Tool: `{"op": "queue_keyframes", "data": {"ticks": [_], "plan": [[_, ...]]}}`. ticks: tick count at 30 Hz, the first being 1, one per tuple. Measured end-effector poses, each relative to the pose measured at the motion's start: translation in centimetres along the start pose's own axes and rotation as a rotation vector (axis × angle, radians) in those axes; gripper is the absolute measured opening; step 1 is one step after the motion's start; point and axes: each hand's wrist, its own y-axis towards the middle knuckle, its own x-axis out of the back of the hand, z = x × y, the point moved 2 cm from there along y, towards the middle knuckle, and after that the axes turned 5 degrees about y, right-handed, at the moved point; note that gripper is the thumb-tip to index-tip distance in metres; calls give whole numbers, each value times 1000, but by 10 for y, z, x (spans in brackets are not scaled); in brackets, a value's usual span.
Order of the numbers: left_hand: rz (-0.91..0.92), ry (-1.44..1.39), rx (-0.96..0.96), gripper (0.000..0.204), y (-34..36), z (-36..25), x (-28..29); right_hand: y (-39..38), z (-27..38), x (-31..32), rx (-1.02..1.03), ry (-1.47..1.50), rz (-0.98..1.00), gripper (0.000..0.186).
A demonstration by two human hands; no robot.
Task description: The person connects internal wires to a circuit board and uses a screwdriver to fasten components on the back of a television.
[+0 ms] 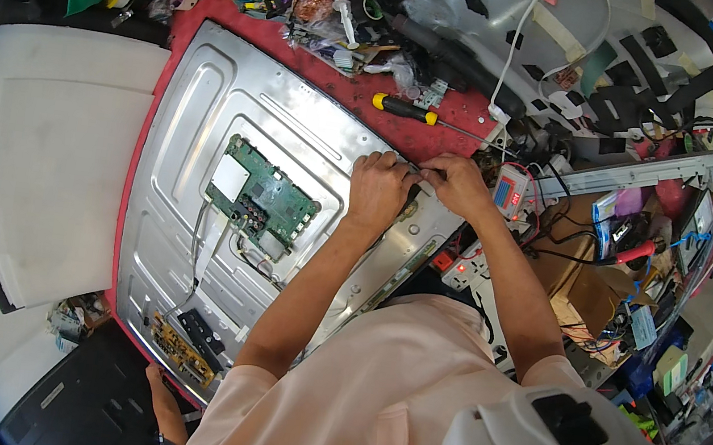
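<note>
Both hands, left hand (379,188) and right hand (462,185), curl fingers on metal panel (200,112) edge; grip hidden

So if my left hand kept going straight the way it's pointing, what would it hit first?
Probably the bare red mat just past the metal panel's edge, then the yellow-and-black screwdriver. The left hand points up-frame; depth is unclear.

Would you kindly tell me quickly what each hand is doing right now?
Left hand: curled shut on the edge of the large silver metal back panel.
Right hand: closed, pinching a thin dark tool.
</note>
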Motion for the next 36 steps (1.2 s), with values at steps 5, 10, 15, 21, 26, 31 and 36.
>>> {"op": "queue_keyframes", "data": {"ticks": [5, 10, 15, 21, 26, 31, 36], "plan": [[-58, -26, -22, 21, -3, 2, 0, -1, 1, -1, -9, 21, -24, 16], [-57, -48, -73, 16, -2, 2, 8, -1, 0, -4, -28, 12, -44, 18], [103, -163, -39, 14, 8, 16, 12, -2, 0, -5, -42, 7, -49, 20], [267, -234, -65, 19, 34, 31, 19, -1, 4, -4, -97, 31, -44, 21], [481, -263, -75, 21, 44, 37, 15, -1, 6, -3, -81, 10, -47, 20], [550, -226, -154, 23, 51, 38, 13, 1, 4, -3, -81, 15, -28, 21], [580, -193, -191, 24, 55, 38, 12, 2, 3, -4, -100, 19, -18, 21]]}}
